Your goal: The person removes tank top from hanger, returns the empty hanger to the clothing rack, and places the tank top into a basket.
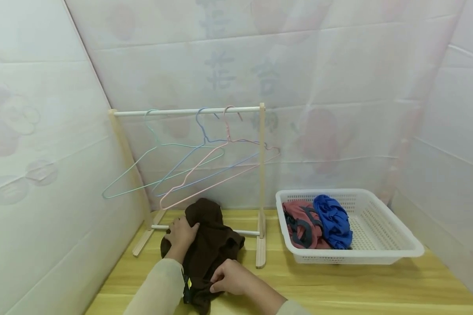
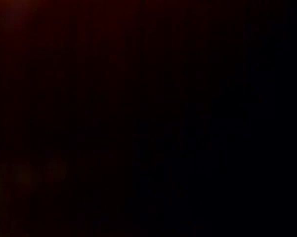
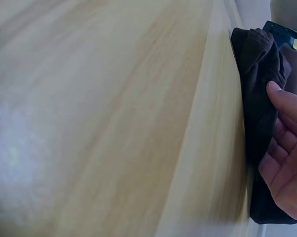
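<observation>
A crumpled dark brown garment lies on the wooden table under the rack; its kind cannot be told. My left hand rests on the upper left of the cloth, thumb out to the right, fingertips partly hidden. At the garment's lower right is my right hand, fingers bent and a gap between thumb and forefinger. In the right wrist view, the right thumb and fingers touch the side of the dark cloth. The left wrist view is almost black.
Green, blue and pink hangers hang from a rack's white rail. To the right stands a white basket with a red-and-grey garment and a blue one. Fabric walls enclose the table.
</observation>
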`<action>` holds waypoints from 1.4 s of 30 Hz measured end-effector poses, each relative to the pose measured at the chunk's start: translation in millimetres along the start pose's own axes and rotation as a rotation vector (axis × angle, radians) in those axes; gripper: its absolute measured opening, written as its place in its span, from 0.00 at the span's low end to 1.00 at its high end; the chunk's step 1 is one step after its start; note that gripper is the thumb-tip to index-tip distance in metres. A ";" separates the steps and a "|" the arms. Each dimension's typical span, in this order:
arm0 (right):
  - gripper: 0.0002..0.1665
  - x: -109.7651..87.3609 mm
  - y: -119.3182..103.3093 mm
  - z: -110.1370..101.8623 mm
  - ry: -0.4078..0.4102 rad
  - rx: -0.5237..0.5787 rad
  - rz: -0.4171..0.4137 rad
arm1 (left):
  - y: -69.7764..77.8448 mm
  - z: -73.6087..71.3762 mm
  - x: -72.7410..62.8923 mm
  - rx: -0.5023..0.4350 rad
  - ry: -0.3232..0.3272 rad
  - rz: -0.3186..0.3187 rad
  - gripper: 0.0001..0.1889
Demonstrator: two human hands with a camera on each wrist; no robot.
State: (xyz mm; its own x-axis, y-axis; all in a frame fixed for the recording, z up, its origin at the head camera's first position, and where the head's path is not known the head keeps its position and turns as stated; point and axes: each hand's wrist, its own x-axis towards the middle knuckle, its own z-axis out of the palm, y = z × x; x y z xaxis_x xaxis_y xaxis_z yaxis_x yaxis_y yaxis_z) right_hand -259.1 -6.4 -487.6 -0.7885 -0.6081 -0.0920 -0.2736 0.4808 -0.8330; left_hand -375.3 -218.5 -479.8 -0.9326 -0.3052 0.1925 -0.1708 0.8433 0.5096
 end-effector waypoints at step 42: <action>0.73 -3.0 -2.7 -31.3 0.667 -0.010 -0.269 | 57.7 -62.0 -78.2 -1.320 -0.451 -0.059 0.11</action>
State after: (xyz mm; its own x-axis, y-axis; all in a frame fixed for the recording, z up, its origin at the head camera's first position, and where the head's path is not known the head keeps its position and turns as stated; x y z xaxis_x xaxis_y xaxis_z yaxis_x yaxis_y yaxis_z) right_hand -273.2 13.9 -468.0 -0.8606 -0.1921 0.4717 -0.5085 0.3762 -0.7745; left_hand -292.5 -173.4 -413.5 -0.9984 0.0548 -0.0117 -0.0265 -0.2779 0.9603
